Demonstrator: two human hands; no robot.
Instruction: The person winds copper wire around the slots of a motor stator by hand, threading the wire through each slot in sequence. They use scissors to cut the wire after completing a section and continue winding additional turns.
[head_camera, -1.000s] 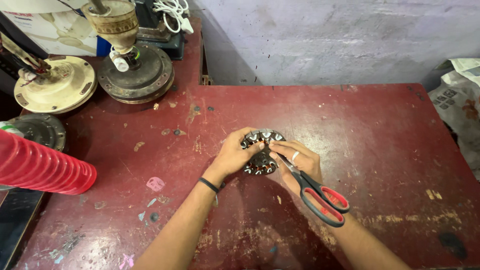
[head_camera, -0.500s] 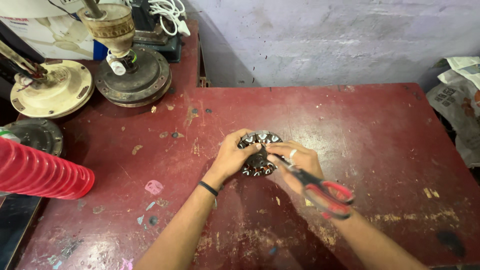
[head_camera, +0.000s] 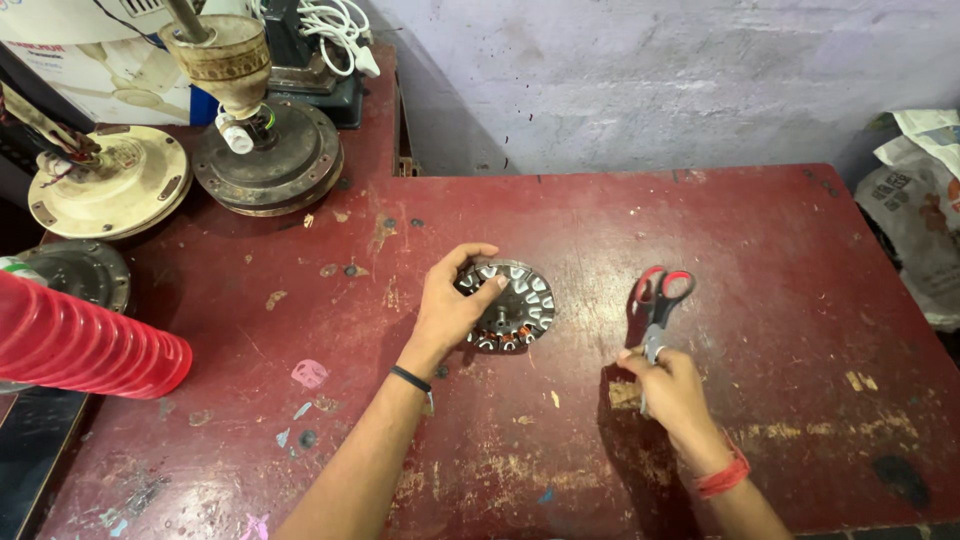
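One round fan stator (head_camera: 512, 305) and one pair of red-handled scissors (head_camera: 656, 305) on the red table (head_camera: 760, 230). Left hand (head_camera: 450, 305) grasping the stator's left edge. Right hand (head_camera: 672, 392) clenched on the scissors' blade end, handles pointing away.

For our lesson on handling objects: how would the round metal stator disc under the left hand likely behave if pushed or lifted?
The stator disc lies flat on the red table, so it should slide, not roll. Its metal body and copper windings suggest it is heavy for its size. The left hand grips its rim; it looks rigid.
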